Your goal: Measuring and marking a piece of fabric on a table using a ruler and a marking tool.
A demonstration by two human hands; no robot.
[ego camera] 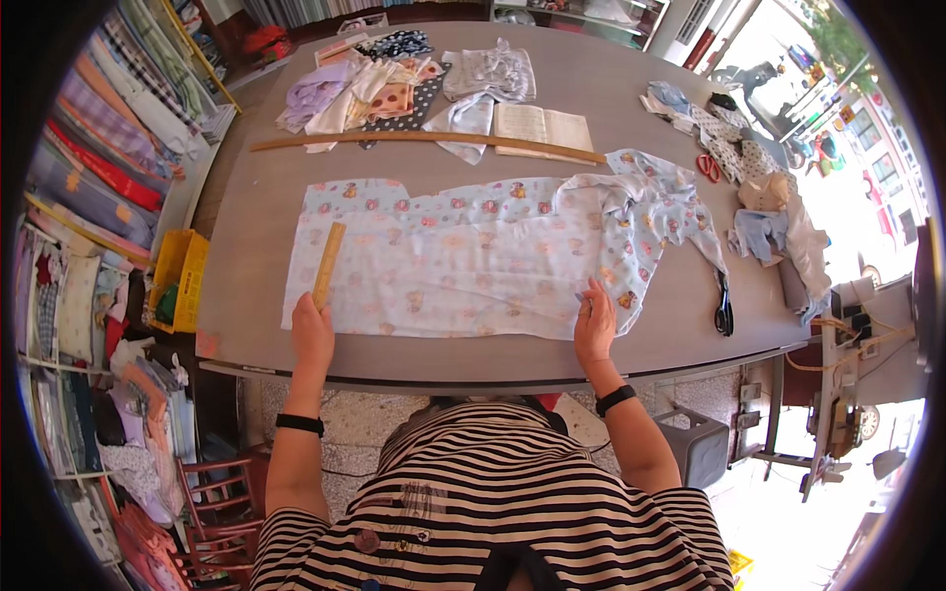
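A light blue printed fabric [443,273] lies spread over the table, folded in layers, with its right end bunched. My left hand [312,329] holds the lower end of a short wooden ruler [330,258] over the fabric's left end. At the fabric's lower right edge is my right hand [596,321], its fingers bent and close together; whether it pinches the cloth I cannot tell. Black-handled scissors [723,314] lie to the right, their blades by a corner of the cloth. Beyond the fabric, a long wooden ruler [429,137] crosses the table and overlaps an open notebook [543,129].
Fabric scraps [369,89] and a folded pale garment [489,74] lie at the back. Red-handled scissors [708,168] and a heap of cloth [768,192] are at the right. A yellow plastic basket [194,281] stands left of the table [517,362], a grey stool [691,447] below right.
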